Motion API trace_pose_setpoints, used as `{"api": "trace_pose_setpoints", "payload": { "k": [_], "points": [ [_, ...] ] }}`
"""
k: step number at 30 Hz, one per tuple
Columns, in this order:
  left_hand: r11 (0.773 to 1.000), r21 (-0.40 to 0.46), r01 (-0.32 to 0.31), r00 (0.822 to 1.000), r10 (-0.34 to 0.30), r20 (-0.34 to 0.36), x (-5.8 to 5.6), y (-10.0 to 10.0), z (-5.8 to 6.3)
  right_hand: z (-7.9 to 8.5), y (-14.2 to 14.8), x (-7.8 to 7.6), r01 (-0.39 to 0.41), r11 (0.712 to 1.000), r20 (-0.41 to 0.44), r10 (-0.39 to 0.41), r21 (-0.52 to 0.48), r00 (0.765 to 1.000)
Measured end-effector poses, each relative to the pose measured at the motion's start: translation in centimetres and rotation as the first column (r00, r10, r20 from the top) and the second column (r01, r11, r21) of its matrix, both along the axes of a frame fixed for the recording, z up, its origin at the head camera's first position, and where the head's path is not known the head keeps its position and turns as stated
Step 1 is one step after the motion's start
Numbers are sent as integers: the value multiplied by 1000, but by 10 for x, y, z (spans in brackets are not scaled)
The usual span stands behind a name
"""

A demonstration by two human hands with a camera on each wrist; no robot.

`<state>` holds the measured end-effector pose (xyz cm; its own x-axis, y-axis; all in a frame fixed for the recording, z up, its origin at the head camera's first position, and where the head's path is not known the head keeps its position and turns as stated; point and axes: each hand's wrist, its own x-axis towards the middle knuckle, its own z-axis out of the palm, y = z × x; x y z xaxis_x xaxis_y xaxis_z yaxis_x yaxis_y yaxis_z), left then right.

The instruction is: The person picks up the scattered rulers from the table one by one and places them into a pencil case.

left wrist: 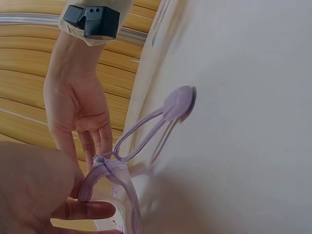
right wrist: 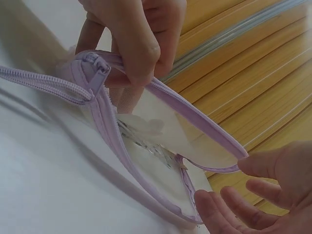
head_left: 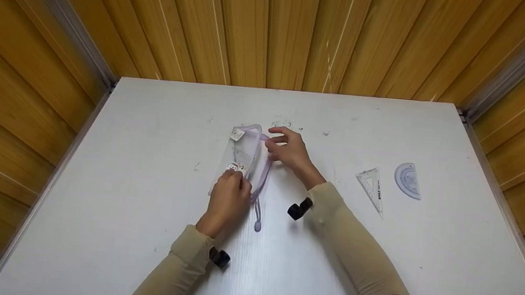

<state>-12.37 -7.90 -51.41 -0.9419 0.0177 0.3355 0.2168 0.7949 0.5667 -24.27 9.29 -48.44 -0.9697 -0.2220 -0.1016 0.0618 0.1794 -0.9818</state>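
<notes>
A clear zip pencil case (head_left: 245, 150) with lilac edging lies on the table, its zipper undone and mouth spread wide in the right wrist view. My left hand (head_left: 230, 192) pinches the edging at its near end, close to the zipper pull (right wrist: 100, 80). From that pull hangs a lilac cord loop with an oval tab (left wrist: 178, 103). At the mouth's far end is my right hand (head_left: 291, 151), fingers spread, with thumb tip and fingertips right at the two lilac edges. Something see-through with dark marks (right wrist: 146, 146) shows inside the case.
To the right lie a clear set square (head_left: 372, 189) and a clear bluish protractor (head_left: 406, 180). The white table (head_left: 146, 155) is enclosed by yellow wood-look panels (head_left: 288, 34) at the back and sides. A white tag (head_left: 237, 134) sits at the case's far corner.
</notes>
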Motion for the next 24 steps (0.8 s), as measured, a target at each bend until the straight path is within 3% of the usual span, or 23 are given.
{"api": "trace_pose_setpoints", "payload": {
  "k": [4,14,24],
  "points": [
    [1000,-12,-2,999,1,-49,0,0,0,2,6,-1,1,1000,11,-1,-19,1000],
    [1000,4,3,1000,-3,-25,1,1,3,7,27,0,15,1000,-26,-15,13,1000],
    [1000,-10,-2,1000,1,-29,1,3,2,11,49,0,42,998,-10,-42,50,999]
  ]
}}
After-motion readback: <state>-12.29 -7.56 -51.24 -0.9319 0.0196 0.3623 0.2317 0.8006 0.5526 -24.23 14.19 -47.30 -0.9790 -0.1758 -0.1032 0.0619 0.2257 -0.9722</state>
